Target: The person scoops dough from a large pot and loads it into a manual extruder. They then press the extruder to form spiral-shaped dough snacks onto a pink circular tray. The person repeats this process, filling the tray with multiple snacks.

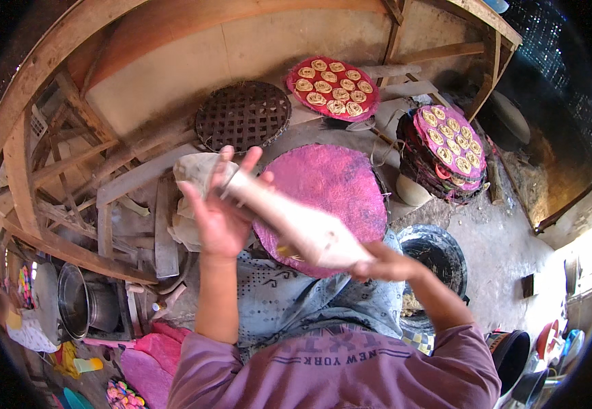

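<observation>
Across the pink tray: long, pale, motion-blurred implement (303,228), slanting from ten toward five o'clock over the round, pink-covered tray (330,174).
Left hand (220,221): fingers spread open at the implement's ten-o'clock end; blur hides whether they touch.
Right hand (382,264): closed around its narrow five-o'clock end.
Twelve: round red tray (320,109) bearing pale yellow coils (322,86).
Two: pink-topped tray stack (429,148), likewise coil-covered.
Half past ten: dark, round lattice tray (241,116).

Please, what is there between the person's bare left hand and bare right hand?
In the head view, a long, whitish, bag-like object, blurred, spans from the bare left hand to the bare right hand, crossing over the round pink tray.
</observation>
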`<state>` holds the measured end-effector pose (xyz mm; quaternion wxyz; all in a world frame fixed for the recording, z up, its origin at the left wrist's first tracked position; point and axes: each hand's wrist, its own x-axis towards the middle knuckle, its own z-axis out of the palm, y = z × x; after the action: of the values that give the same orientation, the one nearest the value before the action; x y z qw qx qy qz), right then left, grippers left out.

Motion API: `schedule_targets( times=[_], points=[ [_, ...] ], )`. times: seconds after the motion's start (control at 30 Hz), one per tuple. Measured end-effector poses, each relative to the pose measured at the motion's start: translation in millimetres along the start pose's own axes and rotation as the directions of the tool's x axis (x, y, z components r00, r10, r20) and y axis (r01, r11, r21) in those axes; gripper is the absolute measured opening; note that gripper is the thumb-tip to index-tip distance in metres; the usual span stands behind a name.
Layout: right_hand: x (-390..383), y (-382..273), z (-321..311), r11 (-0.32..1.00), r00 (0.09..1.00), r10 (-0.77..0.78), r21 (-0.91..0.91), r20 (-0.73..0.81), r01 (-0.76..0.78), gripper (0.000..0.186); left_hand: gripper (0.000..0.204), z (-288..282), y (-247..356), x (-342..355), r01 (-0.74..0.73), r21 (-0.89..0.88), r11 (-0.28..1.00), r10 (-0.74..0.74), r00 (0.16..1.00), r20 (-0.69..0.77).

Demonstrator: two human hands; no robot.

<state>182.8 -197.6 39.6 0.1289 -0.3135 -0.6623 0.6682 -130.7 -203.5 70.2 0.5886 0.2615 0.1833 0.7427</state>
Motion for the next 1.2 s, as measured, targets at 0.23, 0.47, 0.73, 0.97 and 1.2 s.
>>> schedule_targets(
  times=[0.23, 0.47, 0.73, 0.97, 1.2],
  points=[
    [35.4, 7.9, 60.8, 0.984, 0.894, -0.112, 0.174, 0.434, 0.039, 0.064, 0.08, 9.9, 65.1, -50.3, -0.132, -0.195, 0.972, 0.195, 0.913, 0.359],
    [120.3, 14.0, 9.5, 0.54, 0.902, -0.417, -0.828, -0.108, 0.151, 0.028, 0.087, -12.1, 66.4, -68.1, -0.171, -0.002, 0.985, 0.153, 0.876, 0.457],
    [139.4, 35.1, 18.7, 0.561, 0.912, -0.388, -0.82, -0.136, 0.116, 0.032, 0.071, -11.1, 66.0, -74.7, -0.222, -0.021, 0.975, 0.211, 0.888, 0.409],
    [132.2, 33.1, 20.4, 0.519, 0.885, -0.432, -0.85, -0.171, 0.089, 0.032, 0.068, -15.0, 65.2, -69.8, -0.176, -0.062, 0.982, 0.183, 0.841, 0.509],
    [105.2, 36.9, 17.5, 0.489, 0.893, -0.38, -0.872, -0.242, -0.028, 0.033, 0.076, -20.0, 68.0, -72.1, -0.185, -0.146, 0.972, 0.235, 0.815, 0.529]
  ],
)
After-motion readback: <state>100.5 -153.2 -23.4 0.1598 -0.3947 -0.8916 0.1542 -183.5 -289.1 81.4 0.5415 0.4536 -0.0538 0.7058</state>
